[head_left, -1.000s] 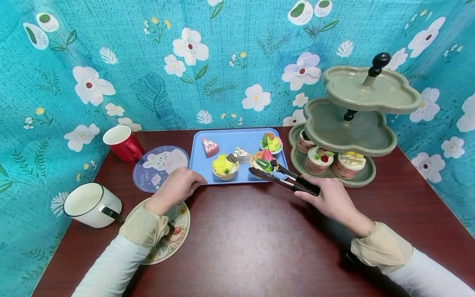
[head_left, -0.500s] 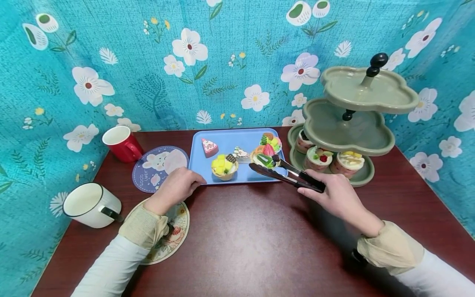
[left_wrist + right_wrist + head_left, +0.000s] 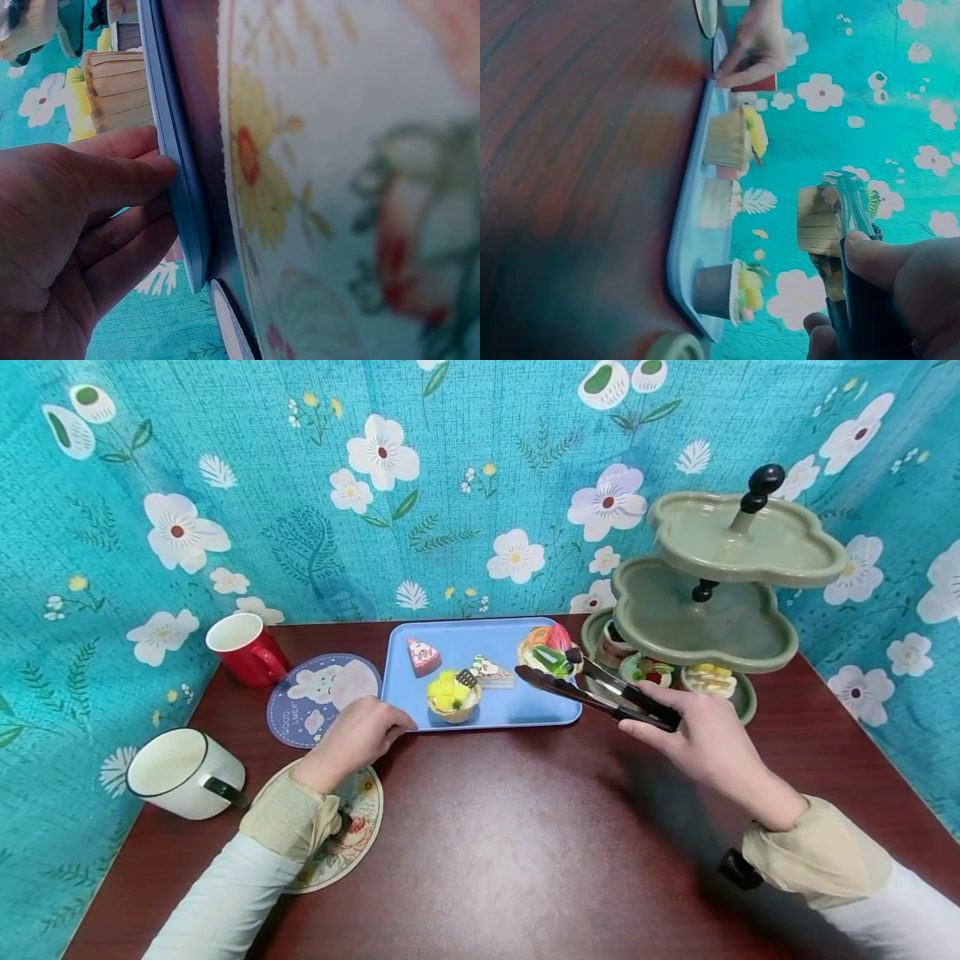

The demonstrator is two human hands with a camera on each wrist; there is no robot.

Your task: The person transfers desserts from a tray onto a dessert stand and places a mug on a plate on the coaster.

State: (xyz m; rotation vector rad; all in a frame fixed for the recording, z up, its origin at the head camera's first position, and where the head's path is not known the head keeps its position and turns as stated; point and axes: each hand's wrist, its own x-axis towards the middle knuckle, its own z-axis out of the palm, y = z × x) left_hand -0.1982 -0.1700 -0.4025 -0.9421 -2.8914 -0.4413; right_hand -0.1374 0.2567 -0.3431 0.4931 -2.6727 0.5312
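My right hand grips black-handled tongs whose tips clasp a fruit tart topped with strawberry, kiwi and orange. In the right wrist view the tart hangs well above the blue tray. Thumb and fingers of my left hand pinch the tray's front left rim. On the tray stand a mango tart, a pink cake slice and a white-and-brown cake slice. Another fruit-topped cup sits at the tray's right end, hidden in the head view behind the lifted tart.
A green three-tier stand rises at the right, with several dessert cups on its lowest tier. At the left are a red mug, a white mug, a purple bunny mat and a floral round mat beneath my left forearm.
The tongs have lifted the kiwi-and-strawberry tart off the tray, up and slightly right. My right hand has moved right and upward with it. My left hand stays on the tray's rim.
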